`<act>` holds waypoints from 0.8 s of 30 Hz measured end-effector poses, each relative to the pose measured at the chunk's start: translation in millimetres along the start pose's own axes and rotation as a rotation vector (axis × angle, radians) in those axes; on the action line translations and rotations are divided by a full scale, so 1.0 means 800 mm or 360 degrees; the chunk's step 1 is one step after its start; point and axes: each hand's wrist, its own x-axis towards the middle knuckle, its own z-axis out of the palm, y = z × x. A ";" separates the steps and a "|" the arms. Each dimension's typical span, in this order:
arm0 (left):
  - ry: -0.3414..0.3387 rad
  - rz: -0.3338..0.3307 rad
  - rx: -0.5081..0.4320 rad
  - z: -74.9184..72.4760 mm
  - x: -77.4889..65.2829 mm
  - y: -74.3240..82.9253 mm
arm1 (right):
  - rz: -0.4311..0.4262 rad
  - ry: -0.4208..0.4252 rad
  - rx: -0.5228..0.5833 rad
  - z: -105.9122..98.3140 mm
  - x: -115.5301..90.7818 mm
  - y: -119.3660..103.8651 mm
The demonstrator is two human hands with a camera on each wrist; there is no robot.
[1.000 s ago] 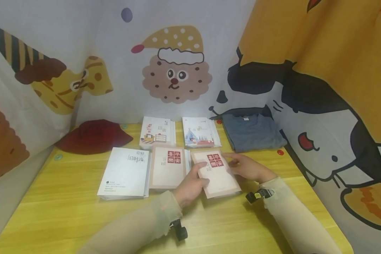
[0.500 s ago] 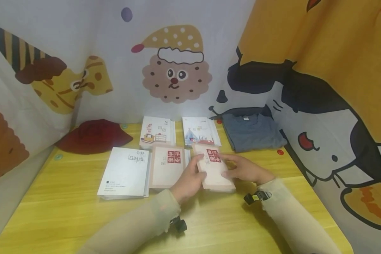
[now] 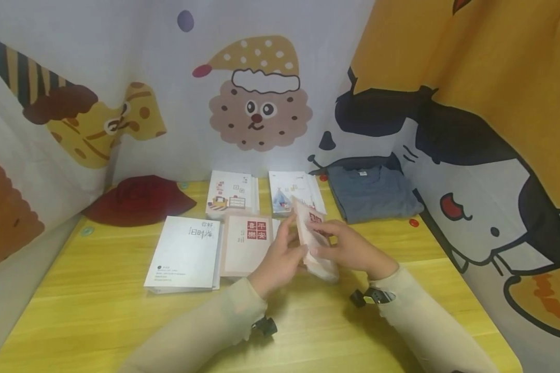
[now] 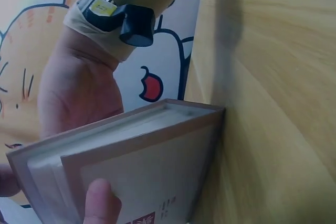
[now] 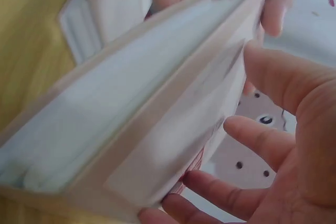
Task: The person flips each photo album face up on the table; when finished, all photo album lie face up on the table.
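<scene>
A cream photo album (image 3: 315, 238) with red square characters stands tilted on its edge, its pages facing the body. My left hand (image 3: 280, 261) grips it from the left: its thumb (image 4: 101, 203) lies on one cover and fingers reach past the far edge. My right hand (image 3: 354, 248) lays its fingers (image 5: 231, 190) and thumb against the other cover. Thick whitish pages show between the covers in both wrist views. A matching album (image 3: 247, 248) lies flat just left of my left hand, and beside it lies a white album (image 3: 184, 254) with black lettering.
Two white illustrated albums (image 3: 232, 192) lie along the back. A dark red hat (image 3: 140, 199) sits at back left, a folded blue-grey shirt (image 3: 373, 194) at back right. A printed curtain (image 3: 158, 134) borders the yellow wood-grain table (image 3: 88, 290).
The held album has risen from lying almost flat onto its edge, turning its printed cover to the right. My right hand has shifted left, bringing its fingers onto that cover.
</scene>
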 end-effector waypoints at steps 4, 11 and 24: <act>0.0031 0.0036 0.0023 0.003 0.002 0.002 | -0.0015 -0.0017 0.0198 -0.006 -0.002 -0.010; -0.0032 0.0073 0.0221 0.007 0.007 0.001 | 0.0262 -0.0058 0.0514 -0.023 -0.011 -0.018; -0.0346 -0.0091 0.0513 0.009 0.008 -0.025 | 0.0431 -0.0167 0.0034 -0.054 -0.017 -0.026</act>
